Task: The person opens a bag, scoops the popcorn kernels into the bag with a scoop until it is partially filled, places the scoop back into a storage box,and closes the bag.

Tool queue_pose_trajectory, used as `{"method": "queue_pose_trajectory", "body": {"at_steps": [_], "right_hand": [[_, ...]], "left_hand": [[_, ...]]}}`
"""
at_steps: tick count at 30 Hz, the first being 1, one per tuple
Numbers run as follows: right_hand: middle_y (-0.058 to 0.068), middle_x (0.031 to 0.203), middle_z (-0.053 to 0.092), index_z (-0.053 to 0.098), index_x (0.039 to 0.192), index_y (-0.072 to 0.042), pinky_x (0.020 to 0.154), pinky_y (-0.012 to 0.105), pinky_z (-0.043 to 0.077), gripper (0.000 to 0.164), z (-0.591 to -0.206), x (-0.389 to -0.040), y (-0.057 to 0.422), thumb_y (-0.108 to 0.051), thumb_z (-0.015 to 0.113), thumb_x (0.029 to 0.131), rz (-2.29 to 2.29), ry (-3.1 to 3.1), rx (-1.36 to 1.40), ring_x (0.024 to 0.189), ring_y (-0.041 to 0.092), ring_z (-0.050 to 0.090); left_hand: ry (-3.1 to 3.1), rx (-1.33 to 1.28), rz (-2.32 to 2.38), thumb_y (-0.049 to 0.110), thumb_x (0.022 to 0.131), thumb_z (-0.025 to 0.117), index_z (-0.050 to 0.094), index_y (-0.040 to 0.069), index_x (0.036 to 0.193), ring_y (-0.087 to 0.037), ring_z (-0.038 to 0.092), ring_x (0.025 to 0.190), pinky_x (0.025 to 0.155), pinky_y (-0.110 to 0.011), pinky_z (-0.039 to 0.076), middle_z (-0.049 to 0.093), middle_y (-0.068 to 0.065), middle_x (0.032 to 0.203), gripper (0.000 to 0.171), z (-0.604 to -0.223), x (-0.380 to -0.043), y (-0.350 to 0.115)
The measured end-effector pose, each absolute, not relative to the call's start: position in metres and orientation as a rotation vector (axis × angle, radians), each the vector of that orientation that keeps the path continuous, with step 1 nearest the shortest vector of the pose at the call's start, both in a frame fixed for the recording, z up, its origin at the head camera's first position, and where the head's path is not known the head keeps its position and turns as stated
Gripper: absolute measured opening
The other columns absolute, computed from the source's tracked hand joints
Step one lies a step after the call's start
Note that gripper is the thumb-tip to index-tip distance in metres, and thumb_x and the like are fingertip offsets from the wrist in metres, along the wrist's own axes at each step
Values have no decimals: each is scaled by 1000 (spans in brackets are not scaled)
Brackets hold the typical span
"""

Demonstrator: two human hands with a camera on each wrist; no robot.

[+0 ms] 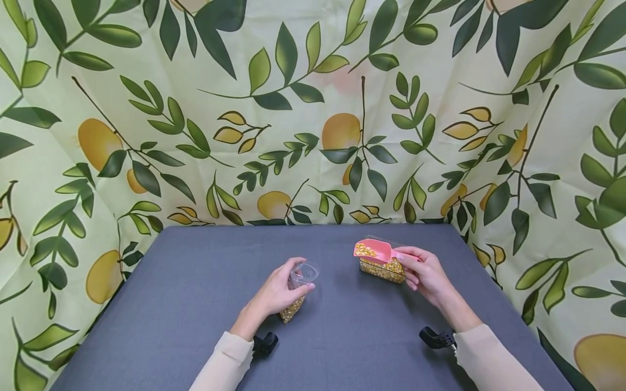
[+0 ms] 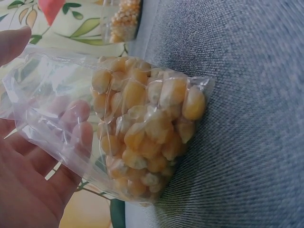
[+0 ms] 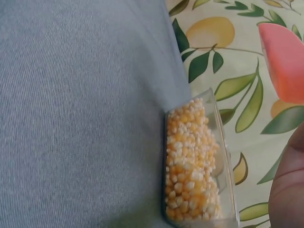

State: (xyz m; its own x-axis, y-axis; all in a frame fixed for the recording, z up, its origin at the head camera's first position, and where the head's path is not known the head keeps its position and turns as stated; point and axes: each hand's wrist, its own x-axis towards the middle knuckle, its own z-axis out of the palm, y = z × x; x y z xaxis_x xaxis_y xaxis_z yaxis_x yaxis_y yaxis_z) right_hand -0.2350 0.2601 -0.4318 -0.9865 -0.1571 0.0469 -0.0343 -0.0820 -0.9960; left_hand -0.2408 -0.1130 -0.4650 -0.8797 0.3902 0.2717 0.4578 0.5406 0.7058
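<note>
A clear plastic bag (image 2: 142,128) partly filled with corn kernels stands on the table, its mouth spread wide. My left hand (image 1: 275,290) holds the bag near its top, thumb on one side and fingers on the other. In my right hand (image 1: 426,272) is the handle of a pink scoop (image 1: 381,252), which carries some yellow kernels. The scoop hangs above a clear rectangular container (image 3: 228,166) of corn kernels, apart from the bag. Only the edge of the right hand and part of the scoop show in the right wrist view.
A dark blue-grey cloth covers the table (image 1: 195,271). Behind it and at both sides hangs a curtain (image 1: 303,119) printed with leaves and fruit. Black wrist devices (image 1: 265,344) sit beneath both forearms, close above the cloth.
</note>
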Motion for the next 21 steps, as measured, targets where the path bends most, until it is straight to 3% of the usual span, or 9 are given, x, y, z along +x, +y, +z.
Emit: {"method": "queue_pose_trajectory", "body": {"at_steps": [21], "right_hand": [[-3, 60, 46, 60, 117, -1, 39, 22, 38, 25, -426, -233, 237, -12, 59, 95, -2225, 1966, -366, 42, 8, 38]], "left_hand": [[-2688, -735, -1248, 51, 83, 68, 46, 25, 133, -7, 55, 74, 67, -27, 47, 57, 4, 99, 61, -462, -240, -113]]}}
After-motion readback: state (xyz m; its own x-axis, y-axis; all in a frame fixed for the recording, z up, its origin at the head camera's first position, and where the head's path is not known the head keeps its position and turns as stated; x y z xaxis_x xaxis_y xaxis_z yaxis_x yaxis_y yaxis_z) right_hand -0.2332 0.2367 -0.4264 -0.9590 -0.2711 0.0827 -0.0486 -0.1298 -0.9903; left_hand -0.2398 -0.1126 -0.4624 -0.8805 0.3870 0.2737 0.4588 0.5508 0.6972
